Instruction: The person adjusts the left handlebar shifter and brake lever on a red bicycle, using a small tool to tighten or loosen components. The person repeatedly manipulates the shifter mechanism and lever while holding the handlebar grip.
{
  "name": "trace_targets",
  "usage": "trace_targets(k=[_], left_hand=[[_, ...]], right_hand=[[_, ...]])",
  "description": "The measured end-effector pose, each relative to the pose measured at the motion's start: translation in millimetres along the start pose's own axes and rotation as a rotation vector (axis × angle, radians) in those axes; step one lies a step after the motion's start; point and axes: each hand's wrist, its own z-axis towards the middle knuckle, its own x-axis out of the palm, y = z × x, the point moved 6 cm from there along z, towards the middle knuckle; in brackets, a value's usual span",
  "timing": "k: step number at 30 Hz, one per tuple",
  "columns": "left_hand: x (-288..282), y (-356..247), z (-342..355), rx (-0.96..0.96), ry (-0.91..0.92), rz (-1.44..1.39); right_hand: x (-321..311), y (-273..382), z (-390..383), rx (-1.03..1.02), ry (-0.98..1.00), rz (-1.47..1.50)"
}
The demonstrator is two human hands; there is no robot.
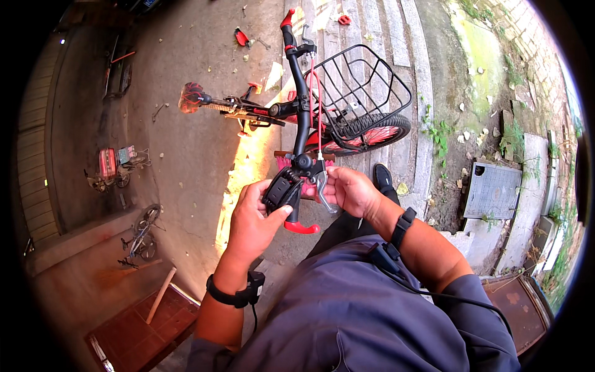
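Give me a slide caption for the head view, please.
Left hand holding a black device, right hand at the brake lever, by a bike handlebar.

A bright strip of sunlight (243, 180) crosses the grey concrete floor (192, 139), which grows dim toward the left. Long grey slabs (412, 80) border it on the right, then bare ground with green weeds (441, 139), a pale green patch (486, 77) and brickwork (540, 62). A red-brown tiled surface (127, 332) stands at lower left.

The left hand (251, 218) holds a black device (281, 190) at the handlebar (302, 127), the right hand (351, 193) beside the brake lever (325, 200)
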Motion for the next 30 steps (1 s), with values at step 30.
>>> trace_targets(k=[30], left_hand=[[-6.1, -76.8, 50.2, 0.695, 0.022, 0.744]], right_hand=[[-17.5, 31.1, -2.7, -0.247, -0.282, -0.413]])
